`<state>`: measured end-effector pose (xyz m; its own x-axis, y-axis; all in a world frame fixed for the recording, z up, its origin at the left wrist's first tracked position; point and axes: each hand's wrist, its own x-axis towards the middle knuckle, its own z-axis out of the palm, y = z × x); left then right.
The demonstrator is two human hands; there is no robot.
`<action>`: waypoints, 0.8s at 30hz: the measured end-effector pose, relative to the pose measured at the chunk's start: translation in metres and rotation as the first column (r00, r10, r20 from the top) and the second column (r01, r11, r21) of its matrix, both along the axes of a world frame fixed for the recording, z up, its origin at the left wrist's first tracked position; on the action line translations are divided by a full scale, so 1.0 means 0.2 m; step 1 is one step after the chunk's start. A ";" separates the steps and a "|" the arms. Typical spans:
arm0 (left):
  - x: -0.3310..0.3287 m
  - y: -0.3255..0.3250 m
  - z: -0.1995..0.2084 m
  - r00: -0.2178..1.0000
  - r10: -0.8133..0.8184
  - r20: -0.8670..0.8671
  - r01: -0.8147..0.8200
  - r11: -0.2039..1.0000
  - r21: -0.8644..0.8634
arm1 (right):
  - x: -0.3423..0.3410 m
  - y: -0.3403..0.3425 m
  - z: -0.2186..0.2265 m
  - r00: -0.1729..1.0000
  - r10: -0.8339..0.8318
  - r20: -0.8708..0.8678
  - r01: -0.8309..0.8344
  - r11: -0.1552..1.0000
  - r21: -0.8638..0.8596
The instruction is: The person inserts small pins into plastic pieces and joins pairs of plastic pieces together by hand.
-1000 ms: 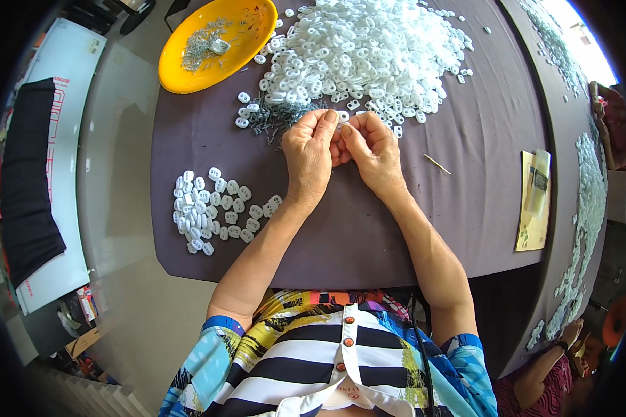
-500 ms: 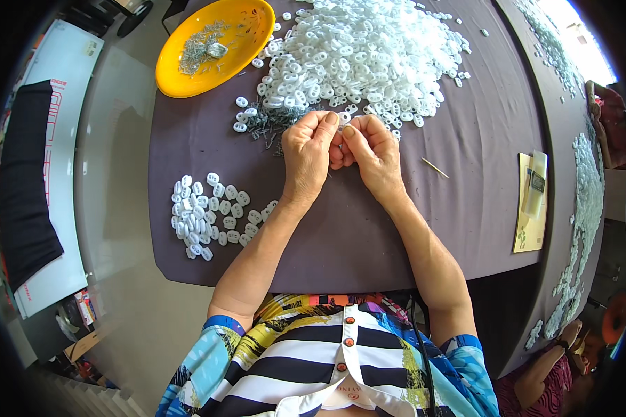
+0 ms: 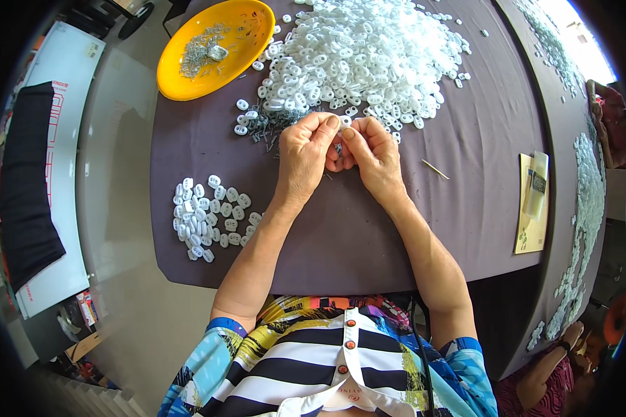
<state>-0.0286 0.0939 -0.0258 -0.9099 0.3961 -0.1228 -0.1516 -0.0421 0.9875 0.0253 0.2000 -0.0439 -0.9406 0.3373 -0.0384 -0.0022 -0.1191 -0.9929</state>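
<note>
1. Left hand [image 3: 305, 149]: thumb and forefinger drawn together in a pinch, gap almost nil, on a two-holed white plastic oval [image 3: 345, 121]. The oval sits between the hands, just short of the big heap.
2. Right hand [image 3: 375, 153]: thumb and forefinger also pinched, tips meeting at the near edge of the same oval; what lies beneath the thumb is hidden. Other fingers curled under. Dark slivers [image 3: 339, 147] show between the hands; cannot tell whether they are gripped.
3. Two-handed hold, probably because the oval is tiny: one pinch seems to steady, the other leaves a fingertip free for fine work.
4. Heap of white ovals [image 3: 368, 55] directly beyond the hands, a patch of grey metal pins [image 3: 268, 125] at its near left edge. Both lie within easy reach, presumably for short picking moves.
5. Yellow bowl [image 3: 188, 85] at far left contains more loose pins [image 3: 200, 57]; its raised rim likely stops them scattering.
6. Separate group of white pieces [image 3: 202, 222] at near left, apart from the heap, perhaps to avoid mixing.
7. Thin stick [image 3: 435, 168] lies on the dark tablecloth [image 3: 341, 236], right of the right hand.
</note>
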 end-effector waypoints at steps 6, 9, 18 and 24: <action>-0.01 0.01 -0.04 0.997 0.072 0.008 -0.072 0.987 0.147 | 0.00 -0.01 0.01 1.000 0.004 -0.004 -0.004 1.000 -0.008; -0.02 -0.01 -0.06 0.998 0.043 0.039 -0.049 0.983 0.175 | 0.00 -0.01 0.02 1.000 0.000 0.007 0.001 0.998 -0.059; -0.02 -0.01 -0.05 0.998 0.056 -0.037 -0.050 0.988 0.145 | 0.00 -0.01 -0.01 1.000 -0.006 -0.017 0.005 0.996 -0.090; -0.01 0.01 -0.06 0.995 0.093 -0.038 -0.085 0.983 0.162 | 0.00 -0.03 0.00 0.999 -0.038 -0.013 0.037 0.995 -0.094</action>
<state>-0.0301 0.0957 -0.0369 -0.9456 0.3246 -0.0220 -0.0952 -0.2114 0.9727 0.0254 0.1947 -0.0448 -0.9280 0.3681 -0.0579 -0.0229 -0.2114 -0.9771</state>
